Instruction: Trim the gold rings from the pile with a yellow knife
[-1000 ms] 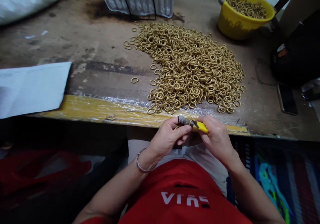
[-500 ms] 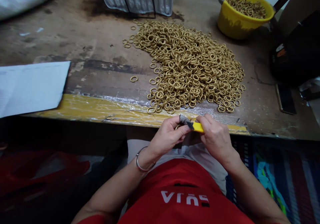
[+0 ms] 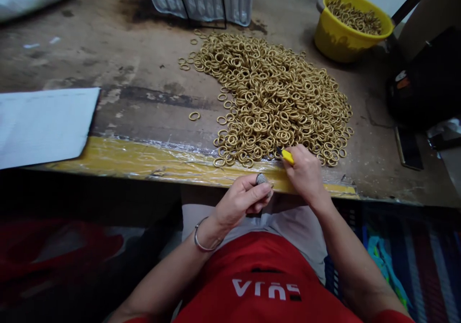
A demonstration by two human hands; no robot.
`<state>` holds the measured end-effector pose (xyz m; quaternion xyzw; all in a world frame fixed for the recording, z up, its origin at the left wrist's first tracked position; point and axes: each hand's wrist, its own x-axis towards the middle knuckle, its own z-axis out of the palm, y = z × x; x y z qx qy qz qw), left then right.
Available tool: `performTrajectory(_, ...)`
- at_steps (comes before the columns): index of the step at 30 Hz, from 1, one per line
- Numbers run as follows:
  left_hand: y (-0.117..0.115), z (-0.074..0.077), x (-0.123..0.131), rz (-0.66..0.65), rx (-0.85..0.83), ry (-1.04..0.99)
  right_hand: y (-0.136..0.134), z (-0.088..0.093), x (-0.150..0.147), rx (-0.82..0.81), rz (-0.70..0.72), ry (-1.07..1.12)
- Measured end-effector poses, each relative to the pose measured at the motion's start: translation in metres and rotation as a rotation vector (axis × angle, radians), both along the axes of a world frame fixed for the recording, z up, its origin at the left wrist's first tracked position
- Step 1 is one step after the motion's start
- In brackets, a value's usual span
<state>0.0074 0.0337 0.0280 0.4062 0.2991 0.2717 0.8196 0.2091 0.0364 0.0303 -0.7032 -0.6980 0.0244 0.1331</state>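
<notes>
My right hand (image 3: 304, 172) is closed round a yellow utility knife (image 3: 287, 157). Its dark tip points left, at the near edge of a heap of gold-coloured rings (image 3: 277, 92). Lower and to the left, my left hand (image 3: 246, 197) is pinched over the lap, in front of the table edge. A grey finger cover (image 3: 261, 179) sits on its index finger. A sliver of a gold ring (image 3: 272, 186) shows at those fingertips; the rest is hidden by the fingers. One loose ring (image 3: 194, 116) lies left of the heap.
A yellow basin (image 3: 351, 28) filled with rings stands at the back right. A phone (image 3: 409, 148) lies by a dark bag-like object (image 3: 423, 85). White paper (image 3: 46, 124) covers the left front. A black wire stand (image 3: 203, 7) holds inflated packaging at the back.
My right hand has moved up and away from my left with the knife, towards the heap's near edge. My left hand has dropped slightly, still pinched.
</notes>
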Motion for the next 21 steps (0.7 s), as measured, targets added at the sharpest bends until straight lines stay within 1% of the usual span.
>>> performTrajectory(3,0.001,-0.009,0.001,0.077,-0.104,-0.054,0.014,-0.006,-0.011,-0.030,-0.028,-0.045)
performTrajectory(6,0.004,-0.011,-0.002,0.101,-0.164,-0.137,0.018,-0.007,-0.006,0.003,-0.027,-0.001)
performTrajectory(9,0.008,-0.011,-0.001,0.094,-0.194,-0.165,0.015,-0.003,0.009,0.032,-0.055,0.171)
performTrajectory(11,0.010,-0.011,0.004,0.090,-0.176,-0.094,0.011,0.002,0.020,-0.016,-0.108,0.357)
performTrajectory(13,0.011,-0.012,0.010,0.123,-0.095,0.029,0.008,0.006,0.029,-0.141,-0.182,0.614)
performTrajectory(14,0.012,-0.013,0.014,0.153,-0.024,0.089,0.006,0.008,0.031,-0.219,-0.221,0.764)
performTrajectory(17,0.014,-0.015,0.024,0.261,0.257,0.228,0.001,0.012,0.033,-0.409,-0.310,1.207)
performTrajectory(19,0.014,-0.016,0.027,0.283,0.397,0.266,-0.004,0.015,0.030,-0.489,-0.317,1.410)
performTrajectory(21,0.013,-0.015,0.029,0.270,0.466,0.272,-0.008,0.017,0.027,-0.577,-0.301,1.534)
